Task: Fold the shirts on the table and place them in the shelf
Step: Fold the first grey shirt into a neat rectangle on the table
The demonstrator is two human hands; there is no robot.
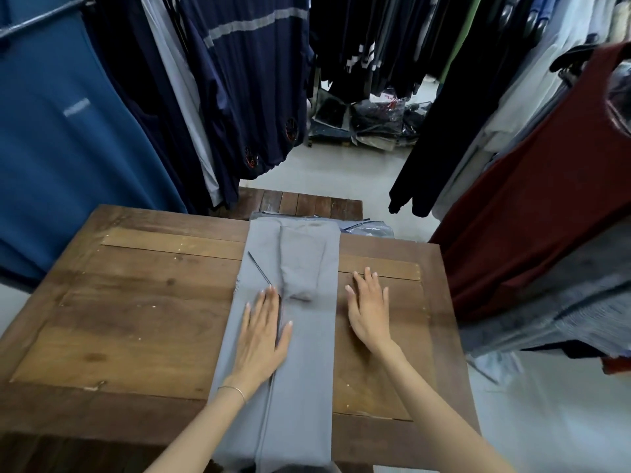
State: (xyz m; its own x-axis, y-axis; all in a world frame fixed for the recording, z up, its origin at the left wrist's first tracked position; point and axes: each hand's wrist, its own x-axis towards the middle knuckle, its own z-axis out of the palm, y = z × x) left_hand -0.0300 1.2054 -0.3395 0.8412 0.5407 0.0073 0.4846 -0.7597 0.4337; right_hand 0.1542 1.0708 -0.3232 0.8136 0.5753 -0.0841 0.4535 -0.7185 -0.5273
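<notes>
Shirt [293, 322], grey and already folded lengthwise into a long narrow strip, lay down the middle of the tabletop [136, 319], running from the far edge to the near edge and hanging a little over both. Its sleeves were turned in on top near the far end, and a thin dark line crossed the cloth beside them. The left hand [261, 339] rested flat on the left half of the strip, palm down, fingers [269, 302] straight and spread, their tips reaching the lower end of the folded-in sleeve and the thumb lying across the middle seam; nothing was grasped. A thin bracelet [235, 390] circled that wrist. The right hand [370, 308] lay flat on the bare wood just beside the right edge of the shirt, fingers straight and close together, pointing toward the far edge; it was relaxed and held nothing, and whether its thumb touched the cloth could not be told. Beyond the far edge stood a lower wooden bench [307, 203], with a plastic-wrapped packet [370, 229] at the far right corner of the table. Hanging clothes [239, 80] crowded both sides, a dark red garment [539, 199] on the right.
</notes>
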